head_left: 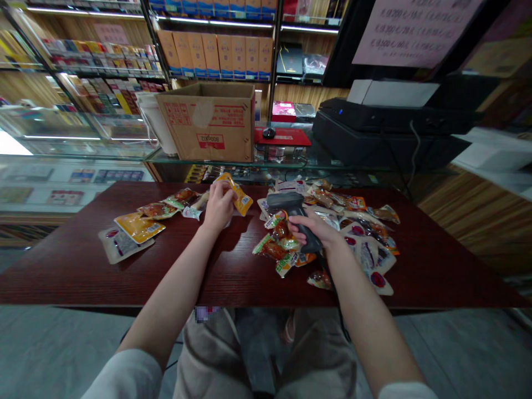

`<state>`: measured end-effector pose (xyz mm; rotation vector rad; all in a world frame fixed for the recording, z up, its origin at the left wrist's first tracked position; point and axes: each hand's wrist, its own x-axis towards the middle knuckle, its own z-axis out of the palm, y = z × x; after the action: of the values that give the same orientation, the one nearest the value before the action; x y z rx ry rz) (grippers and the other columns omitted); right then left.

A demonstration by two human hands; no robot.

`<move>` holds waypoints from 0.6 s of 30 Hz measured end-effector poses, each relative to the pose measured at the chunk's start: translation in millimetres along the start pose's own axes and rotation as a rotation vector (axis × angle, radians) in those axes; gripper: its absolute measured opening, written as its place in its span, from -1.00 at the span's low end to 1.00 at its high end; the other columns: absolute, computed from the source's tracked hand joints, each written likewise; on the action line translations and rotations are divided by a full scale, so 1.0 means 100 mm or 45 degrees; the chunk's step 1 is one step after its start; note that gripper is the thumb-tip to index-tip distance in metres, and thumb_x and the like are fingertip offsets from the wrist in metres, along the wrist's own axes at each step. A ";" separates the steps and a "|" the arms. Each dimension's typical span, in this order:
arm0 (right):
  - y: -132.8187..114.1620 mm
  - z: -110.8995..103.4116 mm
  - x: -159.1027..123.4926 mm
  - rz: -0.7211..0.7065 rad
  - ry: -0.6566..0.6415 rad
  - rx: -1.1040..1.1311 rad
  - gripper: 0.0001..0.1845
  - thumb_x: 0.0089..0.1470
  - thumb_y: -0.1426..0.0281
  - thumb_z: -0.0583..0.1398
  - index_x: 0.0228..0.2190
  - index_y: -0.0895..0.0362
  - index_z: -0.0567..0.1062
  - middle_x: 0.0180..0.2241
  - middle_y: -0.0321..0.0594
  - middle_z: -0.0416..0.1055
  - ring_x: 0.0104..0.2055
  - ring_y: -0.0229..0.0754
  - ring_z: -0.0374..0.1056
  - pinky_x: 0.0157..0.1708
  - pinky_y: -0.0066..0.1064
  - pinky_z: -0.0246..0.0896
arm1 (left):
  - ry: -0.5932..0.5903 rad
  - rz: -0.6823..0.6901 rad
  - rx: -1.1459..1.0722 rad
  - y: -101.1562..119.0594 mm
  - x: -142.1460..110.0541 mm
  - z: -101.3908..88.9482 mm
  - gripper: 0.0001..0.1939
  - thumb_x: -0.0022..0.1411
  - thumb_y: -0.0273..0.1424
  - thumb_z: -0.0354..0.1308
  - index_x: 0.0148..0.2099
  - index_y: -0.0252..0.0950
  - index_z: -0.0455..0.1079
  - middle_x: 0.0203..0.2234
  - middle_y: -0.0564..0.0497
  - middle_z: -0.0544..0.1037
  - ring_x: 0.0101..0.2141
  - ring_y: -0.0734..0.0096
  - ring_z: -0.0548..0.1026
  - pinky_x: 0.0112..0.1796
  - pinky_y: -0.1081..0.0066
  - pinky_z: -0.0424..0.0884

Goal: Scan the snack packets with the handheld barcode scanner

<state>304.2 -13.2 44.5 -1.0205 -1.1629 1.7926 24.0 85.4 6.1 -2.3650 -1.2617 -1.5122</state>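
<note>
Dark red table, glass shelves (left fingers pinch a packet, right fingers grip a barcode scanner).

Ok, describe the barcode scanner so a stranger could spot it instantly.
On the dark red table, find the larger heap of snack packets on the right. Above it, in the person's right hand, is a dark grey handheld barcode scanner, the only hard tool among the soft, shiny packets.

Snack packets lie in two heaps on a wooden table, the larger heap on the right. Behind the table, a glass display counter carries a cardboard box with a machine to its right, and shelves stand farther back.
</note>
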 end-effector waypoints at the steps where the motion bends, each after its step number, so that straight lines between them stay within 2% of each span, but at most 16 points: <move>1: 0.00 0.00 0.00 -0.010 -0.003 0.013 -0.59 -0.07 0.25 0.36 -0.22 0.13 0.36 -0.60 -0.46 0.25 -0.72 -0.43 0.07 -0.75 -0.57 -0.02 | -0.001 -0.064 0.051 -0.03 0.01 -0.02 -0.85 0.18 -0.54 0.02 -0.40 -0.23 0.34 -0.15 -0.14 0.39 0.04 0.06 0.30 0.12 0.02 0.25; 4: 0.00 -0.01 0.00 -0.039 0.006 0.033 -0.58 -0.07 0.26 0.36 -0.20 0.14 0.37 -0.61 -0.46 0.25 -0.72 -0.44 0.06 -0.75 -0.58 -0.04 | 0.010 -0.271 0.239 -0.15 0.02 -0.09 -0.85 0.13 -0.57 0.00 -0.33 -0.26 0.36 -0.07 -0.26 0.37 0.12 -0.11 0.22 0.14 -0.09 0.20; 7: 0.01 -0.02 0.00 -0.056 0.016 0.038 -0.60 -0.06 0.27 0.35 -0.22 0.14 0.37 -0.61 -0.46 0.25 -0.72 -0.44 0.06 -0.75 -0.58 -0.03 | -0.065 -0.451 0.407 -0.27 -0.02 -0.14 -0.81 0.06 -0.55 0.03 -0.25 -0.36 0.39 -0.05 -0.41 0.37 0.18 -0.31 0.17 0.16 -0.28 0.08; 11: 0.00 -0.01 0.00 -0.051 0.020 0.042 -0.62 -0.05 0.27 0.35 -0.24 0.13 0.36 -0.59 -0.45 0.27 -0.71 -0.44 0.07 -0.74 -0.58 -0.01 | -0.150 -0.651 0.437 -0.32 -0.12 -0.13 -0.67 0.07 -0.47 0.07 -0.10 -0.50 0.39 0.05 -0.57 0.33 0.25 -0.48 0.06 0.14 -0.42 -0.05; 15: -0.01 0.00 -0.01 -0.051 0.018 0.051 -0.64 -0.05 0.27 0.36 -0.28 0.12 0.35 -0.59 -0.44 0.26 -0.70 -0.44 0.06 -0.74 -0.58 -0.02 | -0.145 -0.734 0.465 -0.21 -0.14 -0.12 -0.65 0.17 -0.37 0.05 -0.03 -0.45 0.37 0.15 -0.54 0.29 0.29 -0.56 -0.05 0.04 -0.61 -0.15; 18: -0.02 -0.02 -0.02 -0.066 -0.008 0.090 -0.67 -0.05 0.27 0.35 -0.34 0.12 0.33 -0.60 -0.44 0.23 -0.70 -0.44 0.03 -0.74 -0.58 -0.04 | -0.135 -0.654 0.432 -0.09 -0.08 -0.11 -0.64 0.22 -0.34 0.03 0.01 -0.43 0.38 0.20 -0.50 0.27 0.32 -0.48 -0.07 0.08 -0.59 -0.23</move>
<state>307.2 -13.3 46.0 -0.9358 -1.1122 1.7845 8.3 81.7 2.5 -2.0177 -2.0796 -1.1439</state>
